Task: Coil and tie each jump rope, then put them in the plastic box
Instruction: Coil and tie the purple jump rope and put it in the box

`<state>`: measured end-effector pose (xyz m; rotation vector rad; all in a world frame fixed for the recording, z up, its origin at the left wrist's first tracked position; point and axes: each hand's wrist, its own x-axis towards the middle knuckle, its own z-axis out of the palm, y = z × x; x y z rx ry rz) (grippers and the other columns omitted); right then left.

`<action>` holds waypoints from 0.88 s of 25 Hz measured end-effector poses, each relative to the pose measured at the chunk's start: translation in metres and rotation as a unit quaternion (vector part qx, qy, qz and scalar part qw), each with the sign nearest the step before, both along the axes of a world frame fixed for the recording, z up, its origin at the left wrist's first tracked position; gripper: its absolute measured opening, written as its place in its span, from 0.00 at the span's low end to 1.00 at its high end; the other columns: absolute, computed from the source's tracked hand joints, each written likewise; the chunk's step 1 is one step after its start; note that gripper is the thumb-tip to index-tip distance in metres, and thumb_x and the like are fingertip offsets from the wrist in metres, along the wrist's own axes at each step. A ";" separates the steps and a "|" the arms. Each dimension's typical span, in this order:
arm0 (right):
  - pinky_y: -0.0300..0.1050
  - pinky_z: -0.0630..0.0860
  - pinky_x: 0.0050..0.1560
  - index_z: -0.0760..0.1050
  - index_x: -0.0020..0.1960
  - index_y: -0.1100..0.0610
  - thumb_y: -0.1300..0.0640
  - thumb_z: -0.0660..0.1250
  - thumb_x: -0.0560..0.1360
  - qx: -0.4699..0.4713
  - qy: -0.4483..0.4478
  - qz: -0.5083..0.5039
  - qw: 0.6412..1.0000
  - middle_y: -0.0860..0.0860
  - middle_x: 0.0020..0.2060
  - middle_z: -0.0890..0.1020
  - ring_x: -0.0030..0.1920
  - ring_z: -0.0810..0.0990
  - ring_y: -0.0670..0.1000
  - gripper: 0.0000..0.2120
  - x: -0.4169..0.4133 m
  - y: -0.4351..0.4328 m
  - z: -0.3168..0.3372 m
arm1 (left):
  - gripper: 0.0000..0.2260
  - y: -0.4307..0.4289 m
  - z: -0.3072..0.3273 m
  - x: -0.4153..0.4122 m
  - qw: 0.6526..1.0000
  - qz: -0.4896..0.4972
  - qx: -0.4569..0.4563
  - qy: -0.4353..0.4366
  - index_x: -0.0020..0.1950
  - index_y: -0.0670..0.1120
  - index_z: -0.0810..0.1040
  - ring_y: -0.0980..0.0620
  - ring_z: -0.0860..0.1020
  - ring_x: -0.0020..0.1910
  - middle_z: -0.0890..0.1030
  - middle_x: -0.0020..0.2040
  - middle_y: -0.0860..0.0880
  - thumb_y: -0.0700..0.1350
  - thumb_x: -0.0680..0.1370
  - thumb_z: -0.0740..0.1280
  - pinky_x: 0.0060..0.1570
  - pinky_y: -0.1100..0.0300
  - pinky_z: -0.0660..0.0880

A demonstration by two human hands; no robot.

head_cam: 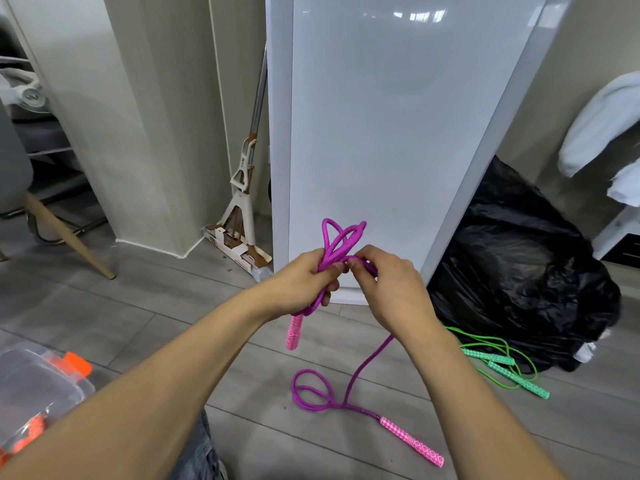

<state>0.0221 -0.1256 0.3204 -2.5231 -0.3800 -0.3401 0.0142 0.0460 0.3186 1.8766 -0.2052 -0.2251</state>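
Observation:
My left hand [304,282] grips a bundle of folded loops of the purple jump rope [341,240], which stick up above my fist. One pink handle [293,332] hangs below that hand. My right hand [388,285] pinches a strand of the same rope beside the bundle. From there the rope drops to the floor, forms a loose loop [311,393] and ends in the second pink handle [412,441]. A green jump rope [502,365] lies uncoiled on the floor at the right. The clear plastic box [38,393] with orange latches sits at the lower left.
A white cabinet panel [381,133] stands straight ahead. A black bin bag [519,265] lies to its right, touching the green rope. A mop [242,188] leans in the corner at the left, and a chair leg [69,237] stands further left. The floor is grey planks.

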 end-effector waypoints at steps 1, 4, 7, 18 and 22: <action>0.50 0.75 0.42 0.77 0.52 0.46 0.44 0.60 0.81 0.001 0.002 0.001 1.000 0.43 0.35 0.76 0.42 0.77 0.54 0.10 0.000 0.000 0.001 | 0.07 0.000 -0.001 -0.001 1.000 -0.014 -0.003 0.012 0.55 0.44 0.73 0.49 0.77 0.34 0.75 0.34 0.51 0.47 0.84 0.60 0.40 0.51 0.74; 0.49 0.74 0.41 0.77 0.50 0.47 0.43 0.61 0.80 0.003 0.008 0.004 1.000 0.43 0.35 0.77 0.41 0.77 0.53 0.10 -0.003 0.002 0.001 | 0.06 0.003 -0.001 -0.003 0.995 -0.033 -0.070 0.064 0.58 0.41 0.73 0.45 0.82 0.39 0.78 0.39 0.46 0.41 0.84 0.60 0.44 0.52 0.79; 0.47 0.73 0.38 0.77 0.45 0.49 0.40 0.64 0.78 0.002 0.014 -0.011 1.000 0.45 0.32 0.77 0.38 0.77 0.52 0.14 -0.003 0.002 0.004 | 0.05 0.005 0.002 -0.003 0.975 -0.043 -0.167 0.137 0.57 0.39 0.72 0.47 0.77 0.35 0.75 0.39 0.44 0.37 0.83 0.60 0.41 0.54 0.80; 0.52 0.78 0.44 0.79 0.48 0.53 0.47 0.60 0.82 -0.008 0.087 -0.043 0.995 0.51 0.38 0.81 0.41 0.79 0.55 0.13 0.018 -0.043 0.002 | 0.04 0.027 -0.003 0.021 0.955 0.206 -0.204 0.056 0.52 0.41 0.69 0.48 0.74 0.27 0.71 0.37 0.45 0.40 0.84 0.57 0.35 0.52 0.80; 0.51 0.75 0.46 0.76 0.51 0.53 0.46 0.56 0.82 -0.024 0.064 -0.198 0.978 0.54 0.43 0.83 0.47 0.80 0.61 0.14 0.027 -0.061 -0.004 | 0.05 0.031 -0.001 0.028 0.919 0.264 -0.290 0.051 0.58 0.39 0.68 0.48 0.77 0.26 0.74 0.39 0.43 0.38 0.84 0.56 0.31 0.52 0.81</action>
